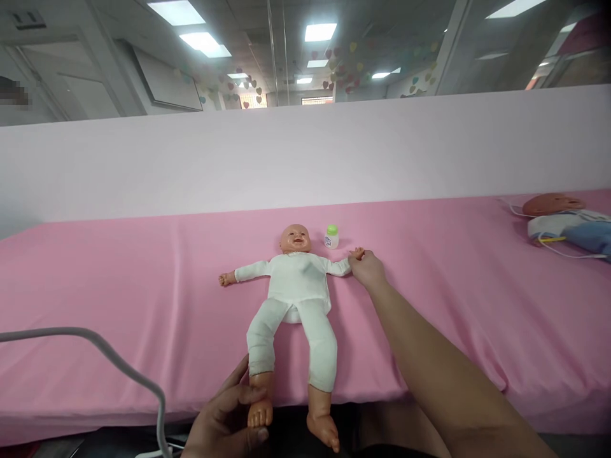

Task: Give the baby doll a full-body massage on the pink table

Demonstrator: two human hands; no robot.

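Observation:
A baby doll with a white cloth body lies on its back on the pink sheet, arms spread and feet toward me. My right hand is closed around the doll's small hand at the right of the view. At the near edge, my left hand curls round the doll's foot on the left side, thumb across the ankle. The other foot hangs free past the edge. Beside the doll's head stands a small clear jar with a green lid, apart from both hands.
Another doll in blue and white clothing lies at the far right, with a thin white cord by it. A grey cable arches across the lower left. Behind the bed runs a low white wall with glass above.

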